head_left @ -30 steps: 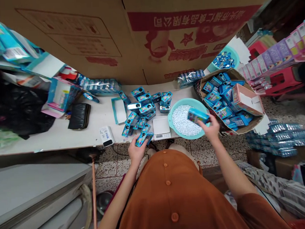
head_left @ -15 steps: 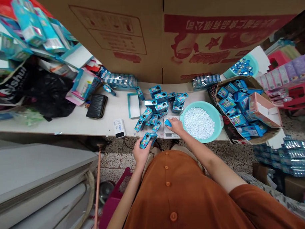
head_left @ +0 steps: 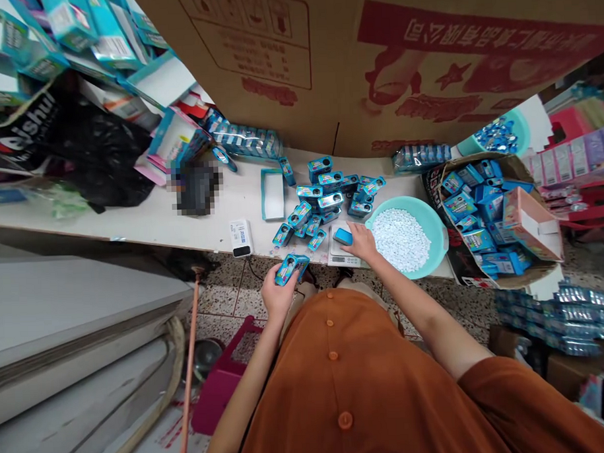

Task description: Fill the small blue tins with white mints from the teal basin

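My left hand [head_left: 275,299] is closed around a small blue box [head_left: 286,269] with a dark round window, held just off the table's front edge. Another blue box seems to be pressed against it. At the scale, my right hand [head_left: 362,241] has its fingers on a small flat blue tin [head_left: 342,236]. The white digital scale [head_left: 345,259] lies under the tin at the table edge. Right beside that hand stands a turquoise basin [head_left: 438,238] of small white pellets [head_left: 401,243]. Several more blue boxes [head_left: 329,201] lie heaped behind the scale.
An open carton [head_left: 432,195] full of blue boxes stands on the right. Behind the table rises a big brown carton [head_left: 338,113]. To the left are a white device [head_left: 241,238], an open tray-like box [head_left: 272,194] and a black bag [head_left: 101,154]. A pink stool [head_left: 223,394] stands below.
The view has shifted slightly. My right hand's fingers have opened a little, and more of the blue tin shows over the scale. The left hand still holds its blue box.
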A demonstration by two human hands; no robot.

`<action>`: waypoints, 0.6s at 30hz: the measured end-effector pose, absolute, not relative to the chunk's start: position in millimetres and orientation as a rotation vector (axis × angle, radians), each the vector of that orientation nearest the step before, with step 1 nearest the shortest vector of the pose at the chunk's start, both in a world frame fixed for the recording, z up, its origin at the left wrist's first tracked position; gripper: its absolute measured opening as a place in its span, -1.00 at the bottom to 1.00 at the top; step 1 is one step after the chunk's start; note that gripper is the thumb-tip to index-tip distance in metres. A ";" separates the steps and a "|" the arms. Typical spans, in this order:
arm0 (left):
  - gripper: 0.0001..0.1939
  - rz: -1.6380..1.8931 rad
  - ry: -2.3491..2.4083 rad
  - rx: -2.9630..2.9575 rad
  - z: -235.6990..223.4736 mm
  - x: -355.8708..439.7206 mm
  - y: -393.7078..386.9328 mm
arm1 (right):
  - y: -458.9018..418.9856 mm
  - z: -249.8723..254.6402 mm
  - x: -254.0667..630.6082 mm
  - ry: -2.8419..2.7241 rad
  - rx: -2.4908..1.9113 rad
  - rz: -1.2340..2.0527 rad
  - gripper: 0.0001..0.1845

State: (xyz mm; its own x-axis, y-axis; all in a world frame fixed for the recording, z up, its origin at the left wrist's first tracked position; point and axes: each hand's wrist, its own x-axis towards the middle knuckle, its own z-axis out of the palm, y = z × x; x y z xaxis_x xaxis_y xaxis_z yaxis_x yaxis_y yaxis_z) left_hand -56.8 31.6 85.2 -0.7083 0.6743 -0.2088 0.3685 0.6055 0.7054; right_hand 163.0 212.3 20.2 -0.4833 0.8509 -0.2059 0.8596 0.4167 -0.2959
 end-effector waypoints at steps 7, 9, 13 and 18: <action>-0.49 0.894 2.342 0.856 82.7 -55.8 32.7 | 195.6 39.1 195.5 2.806 1.701 -0.650 -0.31; -0.48 0.897 2.336 0.855 82.9 -54.8 33.1 | 183.0 41.5 205.5 2.821 1.787 -0.701 -0.47; -0.47 0.884 2.327 0.859 84.8 -52.8 34.8 | 148.7 35.5 221.5 2.749 1.767 -0.872 -0.67; -0.47 0.861 2.319 0.878 87.0 -50.6 36.5 | 119.4 21.8 228.4 2.683 1.679 -1.006 -0.68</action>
